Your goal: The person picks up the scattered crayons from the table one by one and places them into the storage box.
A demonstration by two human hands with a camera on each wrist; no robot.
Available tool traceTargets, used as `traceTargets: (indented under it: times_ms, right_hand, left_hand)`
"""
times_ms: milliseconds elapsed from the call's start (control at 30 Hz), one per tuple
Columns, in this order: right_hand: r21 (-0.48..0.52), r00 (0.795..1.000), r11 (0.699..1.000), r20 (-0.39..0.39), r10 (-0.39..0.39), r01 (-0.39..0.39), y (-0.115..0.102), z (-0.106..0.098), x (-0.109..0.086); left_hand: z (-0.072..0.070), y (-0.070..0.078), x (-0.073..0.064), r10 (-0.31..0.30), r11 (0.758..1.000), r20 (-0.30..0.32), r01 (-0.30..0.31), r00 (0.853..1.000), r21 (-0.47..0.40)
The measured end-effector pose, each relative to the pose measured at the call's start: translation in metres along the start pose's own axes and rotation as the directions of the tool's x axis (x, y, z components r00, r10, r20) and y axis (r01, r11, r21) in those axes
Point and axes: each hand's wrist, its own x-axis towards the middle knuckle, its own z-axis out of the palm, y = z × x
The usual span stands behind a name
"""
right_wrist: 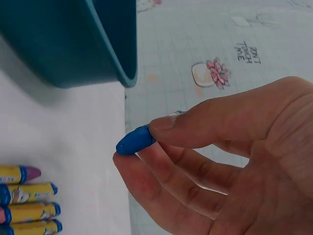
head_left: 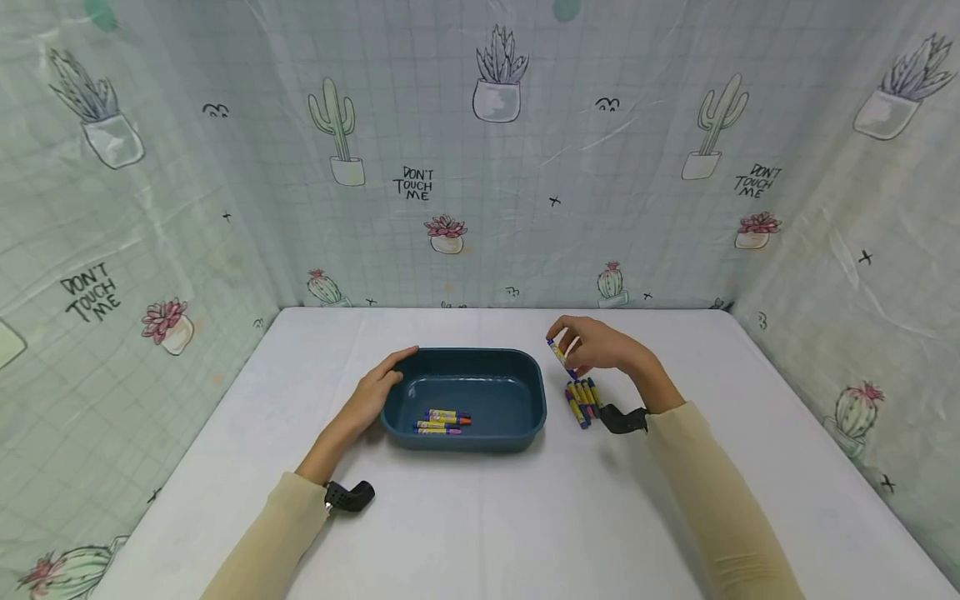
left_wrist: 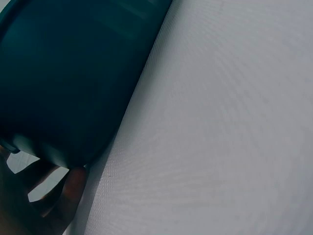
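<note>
A dark teal plastic bin stands on the white table, with several crayons lying at its front left inside. My left hand holds the bin's left end, thumb at the rim and fingers along the outer wall. To the right of the bin, my right hand pinches a blue crayon between thumb and fingers, above the table. Below that hand, several yellow-wrapped crayons lie side by side in a small group. Part of the held crayon's wrapper is hidden by my thumb in the right wrist view.
The white table is bounded at the back and sides by a hanging sheet printed with cacti and potted plants. A black strap device is on my left wrist, and another on my right.
</note>
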Motion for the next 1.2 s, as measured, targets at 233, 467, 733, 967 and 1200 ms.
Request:
traceTargets:
  times_ms: [233, 467, 733, 967, 1200]
  right_hand:
    - [-0.034, 0.997, 0.998, 0.056, -0.044, 0.046, -0.02, 0.004, 0.013]
    - [-0.06, 0.99, 0.993, 0.096, -0.1, 0.106, -0.041, 0.011, 0.023]
    - [-0.109, 0.975, 0.979, 0.157, -0.156, 0.175, -0.063, 0.018, 0.034]
    - [-0.159, 0.962, 0.966, 0.215, -0.168, 0.205, -0.073, 0.025, 0.045]
    - [-0.154, 0.948, 0.968, 0.279, -0.151, 0.2, -0.077, 0.031, 0.058]
  left_hand:
    - [-0.001, 0.001, -0.001, 0.0, 1.0, 0.003, 0.0, 1.0, 0.003]
    - [-0.001, 0.001, 0.0, -0.009, 1.0, 0.007, 0.009, 1.0, 0.005]
    - [-0.001, 0.0, -0.001, -0.004, 1.0, 0.003, 0.004, 1.0, 0.002]
    - [-0.001, 0.0, -0.001, -0.003, 1.0, 0.006, 0.003, 1.0, -0.004]
    - [-0.002, 0.0, -0.001, -0.006, 1.0, 0.002, 0.006, 1.0, -0.001]
